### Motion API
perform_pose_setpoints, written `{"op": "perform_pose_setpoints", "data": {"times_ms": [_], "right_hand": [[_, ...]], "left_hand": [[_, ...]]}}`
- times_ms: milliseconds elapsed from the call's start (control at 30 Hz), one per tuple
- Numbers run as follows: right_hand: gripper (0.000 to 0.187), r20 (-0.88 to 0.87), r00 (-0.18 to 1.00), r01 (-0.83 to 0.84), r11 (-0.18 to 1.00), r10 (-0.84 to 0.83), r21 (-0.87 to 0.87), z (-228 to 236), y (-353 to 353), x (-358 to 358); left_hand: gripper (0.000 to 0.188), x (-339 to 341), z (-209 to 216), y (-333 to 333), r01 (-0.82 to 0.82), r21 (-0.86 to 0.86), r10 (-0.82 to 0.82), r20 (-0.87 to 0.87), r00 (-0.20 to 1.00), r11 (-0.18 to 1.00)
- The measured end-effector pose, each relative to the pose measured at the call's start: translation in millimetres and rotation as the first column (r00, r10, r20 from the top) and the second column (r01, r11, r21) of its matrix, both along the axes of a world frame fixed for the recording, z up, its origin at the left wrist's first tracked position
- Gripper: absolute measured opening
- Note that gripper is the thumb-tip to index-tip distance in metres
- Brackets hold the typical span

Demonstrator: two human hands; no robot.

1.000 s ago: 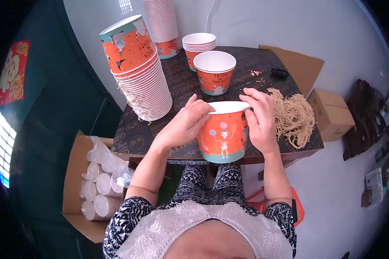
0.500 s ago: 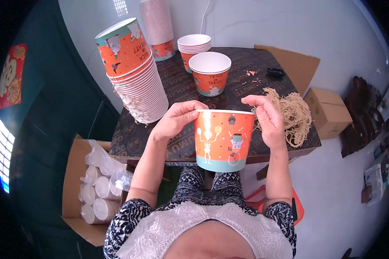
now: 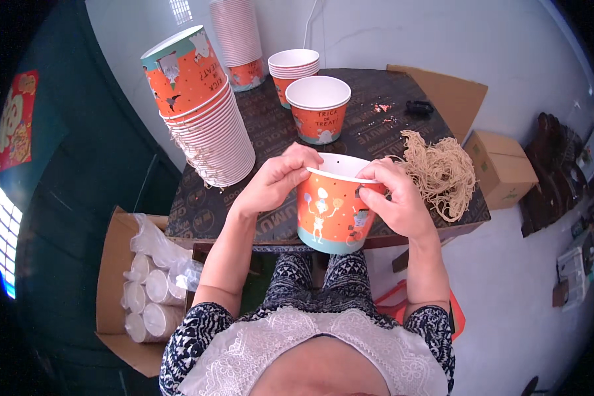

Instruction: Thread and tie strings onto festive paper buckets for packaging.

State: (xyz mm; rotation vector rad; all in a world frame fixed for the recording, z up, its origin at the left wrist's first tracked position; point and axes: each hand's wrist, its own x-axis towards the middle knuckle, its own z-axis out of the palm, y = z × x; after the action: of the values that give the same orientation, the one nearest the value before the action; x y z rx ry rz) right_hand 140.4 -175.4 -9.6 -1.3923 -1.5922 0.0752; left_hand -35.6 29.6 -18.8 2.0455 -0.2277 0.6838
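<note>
An orange paper bucket (image 3: 327, 221) with a teal base, a skeleton and other cartoon figures is held upright in front of me, just over the table's near edge. My left hand (image 3: 275, 179) pinches its rim on the left, thumb outside. My right hand (image 3: 400, 199) is closed on the rim at the right, its thumb against the outer wall and fingers reaching over the edge. A small dark hole shows in the far inner wall. Beside my right hand lies a loose heap of beige cord (image 3: 442, 175). The right fingertips inside the bucket are partly hidden.
Two short bucket stacks (image 3: 318, 109) (image 3: 294, 66) stand ahead on the dark printed table (image 3: 369, 142). A tall upside-down stack (image 3: 211, 132) with cord handles leans at left; another (image 3: 239, 39) stands behind. Pink scraps and a black object (image 3: 419, 107) lie at right. Cartons (image 3: 109, 277) (image 3: 501, 171) flank the table.
My right hand has come down and inward from beside the rim and taken hold of it. The bucket has turned and tilted, so more of its inside shows. The left hand keeps its grip.
</note>
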Motion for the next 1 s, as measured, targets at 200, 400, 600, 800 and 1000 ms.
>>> {"op": "perform_pose_setpoints", "data": {"times_ms": [200,400,600,800,1000], "right_hand": [[0.01,-0.259,0.959,0.144,0.986,-0.117,0.089,-19.3,18.4,-8.0],[0.011,-0.094,0.951,0.308,0.919,-0.294,0.247,-25.3,29.9,-26.4],[0.016,-0.213,0.954,0.246,0.959,-0.212,0.144,-45.1,33.4,-23.2],[0.019,-0.189,0.966,0.196,0.978,-0.178,0.077,-44.5,35.4,-20.4],[0.017,-0.243,0.959,0.151,0.988,-0.149,-0.008,-46.0,40.2,-22.9]], "left_hand": [[0.022,11.4,5.1,-38.3,-0.75,0.193,0.64,0.415,0.647,0.633],[0.028,23.9,-24.9,-83.0,-0.642,0.03,0.597,0.337,0.728,0.766],[0.028,38.0,-41.0,-81.0,-0.665,-0.029,0.633,0.338,0.696,0.746],[0.027,40.6,-52.9,-78.5,-0.669,-0.028,0.633,0.355,0.688,0.743],[0.026,44.5,-65.0,-71.9,-0.704,-0.008,0.646,0.406,0.647,0.71]]}}
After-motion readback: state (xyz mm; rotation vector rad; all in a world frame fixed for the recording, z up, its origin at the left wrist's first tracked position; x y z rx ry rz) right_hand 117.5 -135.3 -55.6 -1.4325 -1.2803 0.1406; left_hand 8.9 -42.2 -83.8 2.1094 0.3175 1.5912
